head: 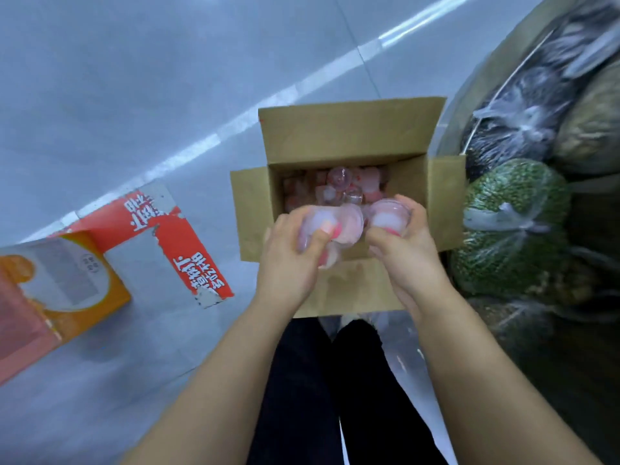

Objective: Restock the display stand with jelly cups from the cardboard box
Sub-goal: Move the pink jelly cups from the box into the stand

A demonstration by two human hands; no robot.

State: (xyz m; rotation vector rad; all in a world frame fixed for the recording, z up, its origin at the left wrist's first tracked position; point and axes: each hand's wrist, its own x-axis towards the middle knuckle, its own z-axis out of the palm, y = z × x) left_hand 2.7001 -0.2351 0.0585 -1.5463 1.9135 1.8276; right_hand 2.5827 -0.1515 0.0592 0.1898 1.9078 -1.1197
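The brown cardboard box (pixel 349 135) sits open on the floor, flaps spread out. Small pink jelly cups (pixel 335 182) lie jumbled inside it, and some are lifted just above.

A flattened red-and-white printed carton (pixel 174 243) lies on the pale grey tiled floor (pixel 134 78) beside an orange-and-pink printed box (pixel 57 290) at the left edge, while clear plastic bags of green beans (pixel 510 229) and of dark grains (pixel 536 105) are piled at the right.
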